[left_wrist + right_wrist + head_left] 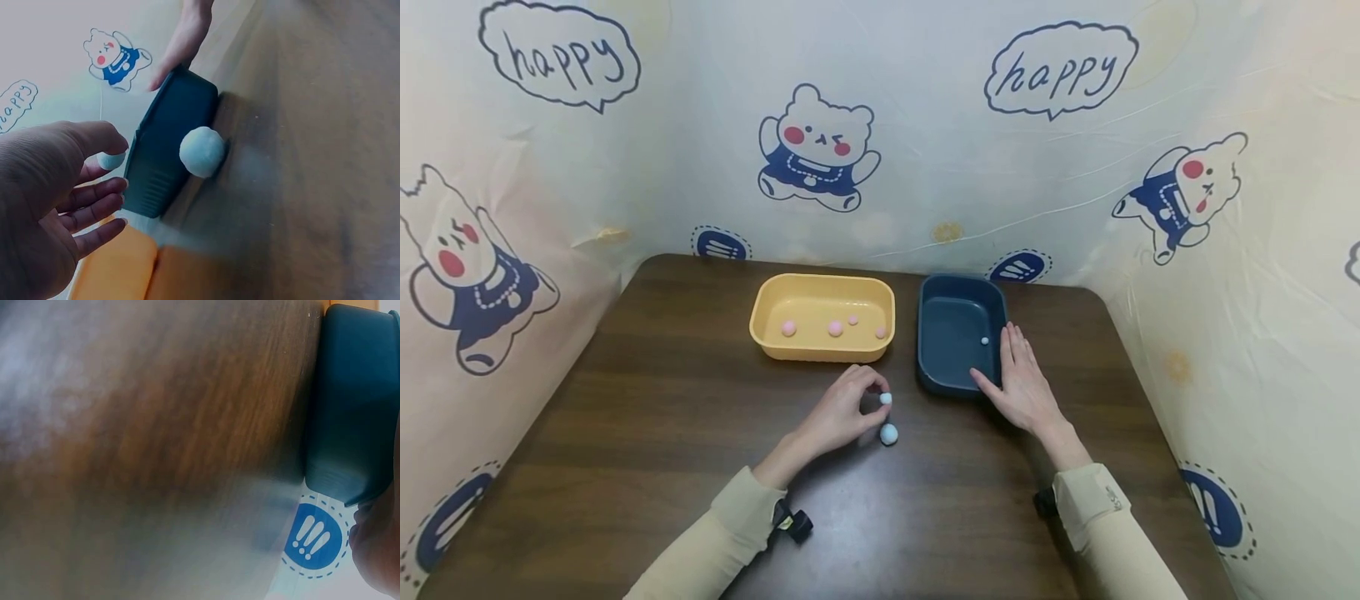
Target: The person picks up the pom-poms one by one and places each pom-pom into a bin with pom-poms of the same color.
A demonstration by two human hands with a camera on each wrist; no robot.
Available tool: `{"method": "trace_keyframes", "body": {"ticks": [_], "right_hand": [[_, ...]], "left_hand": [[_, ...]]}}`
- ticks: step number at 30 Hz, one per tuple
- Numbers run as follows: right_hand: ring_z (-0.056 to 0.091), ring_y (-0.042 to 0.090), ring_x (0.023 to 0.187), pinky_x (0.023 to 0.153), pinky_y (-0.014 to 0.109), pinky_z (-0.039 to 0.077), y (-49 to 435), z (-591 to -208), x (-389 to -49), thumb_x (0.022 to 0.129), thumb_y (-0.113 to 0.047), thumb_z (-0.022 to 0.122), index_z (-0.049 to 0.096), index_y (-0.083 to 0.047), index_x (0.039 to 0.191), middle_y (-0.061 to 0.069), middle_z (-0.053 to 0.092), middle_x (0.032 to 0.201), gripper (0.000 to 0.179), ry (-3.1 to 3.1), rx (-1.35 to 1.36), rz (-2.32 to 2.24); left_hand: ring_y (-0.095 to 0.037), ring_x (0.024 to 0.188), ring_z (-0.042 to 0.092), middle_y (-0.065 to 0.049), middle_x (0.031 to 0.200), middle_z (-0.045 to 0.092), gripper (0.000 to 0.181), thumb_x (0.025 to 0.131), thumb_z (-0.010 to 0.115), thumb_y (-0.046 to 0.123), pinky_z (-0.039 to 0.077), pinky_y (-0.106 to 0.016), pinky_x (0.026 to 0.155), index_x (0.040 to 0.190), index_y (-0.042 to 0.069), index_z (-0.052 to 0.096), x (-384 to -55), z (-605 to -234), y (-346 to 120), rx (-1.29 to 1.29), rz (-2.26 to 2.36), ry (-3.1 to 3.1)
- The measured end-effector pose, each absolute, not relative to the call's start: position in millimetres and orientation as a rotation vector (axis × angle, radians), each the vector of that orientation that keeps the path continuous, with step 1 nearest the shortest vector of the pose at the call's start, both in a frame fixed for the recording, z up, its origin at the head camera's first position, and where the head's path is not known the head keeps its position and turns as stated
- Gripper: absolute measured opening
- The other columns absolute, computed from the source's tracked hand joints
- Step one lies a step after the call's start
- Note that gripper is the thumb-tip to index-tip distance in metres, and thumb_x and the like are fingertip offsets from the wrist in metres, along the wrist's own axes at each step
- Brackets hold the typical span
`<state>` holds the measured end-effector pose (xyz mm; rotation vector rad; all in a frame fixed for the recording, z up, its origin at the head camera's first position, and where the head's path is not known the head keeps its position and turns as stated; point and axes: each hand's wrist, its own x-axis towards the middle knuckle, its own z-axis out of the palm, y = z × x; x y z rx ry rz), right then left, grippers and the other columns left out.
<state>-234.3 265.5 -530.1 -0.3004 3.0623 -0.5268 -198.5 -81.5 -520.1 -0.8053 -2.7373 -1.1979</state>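
My left hand [850, 408] pinches a small light-blue ball [886, 399] between thumb and index finger, above the table. A larger light-blue ball [889, 434] lies on the table just in front of that hand; in the left wrist view this larger ball [202, 152] shows a matte surface. My right hand [1024, 387] rests against the right side of a dark blue tub [951, 382], fingers straight and thumb spread over its near rim. Inside the tub is one tiny light-blue ball [985, 341]. Only a blurred part of the right hand [378, 540] shows in the right wrist view.
A yellow tub [820, 353] holding several pink balls [835, 328] stands left of the blue tub, a narrow gap between them. Both are near the far edge of the brown wooden table [647, 417]. A printed cloth [925, 167] hangs behind and at the sides.
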Motion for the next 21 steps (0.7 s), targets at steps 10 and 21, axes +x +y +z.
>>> {"method": "trace_keyframes", "body": {"ticks": [10, 21], "right_hand": [[0.005, 0.042, 0.174, 0.142, 0.06, 0.012, 265.7, -530.6, -234.2, 0.107, -0.069, 0.05, 0.001, 0.002, 0.175, 0.023, 0.001, 0.186, 0.109, 3.067, -0.298, -0.529], [0.005, 0.042, 0.174, 0.142, 0.06, 0.012, 266.5, -530.8, -233.8, 0.107, -0.069, 0.05, 0.001, 0.002, 0.175, 0.023, 0.0, 0.186, 0.11, 3.073, -0.298, -0.525]], "left_hand": [[-0.02, 0.108, 0.066, -0.003, 0.109, 0.073, 0.019, 0.095, 0.086, 0.014, 0.061, -0.039, 0.097, 0.108, 0.01, 0.072, -212.7, -508.4, -64.1, -0.848, -1.185, -2.702], [-0.024, 0.105, 0.065, -0.006, 0.106, 0.074, 0.018, 0.096, 0.084, 0.012, 0.059, -0.041, 0.098, 0.107, 0.007, 0.071, -232.3, -494.2, -52.0, -0.907, -1.215, -2.624]]}}
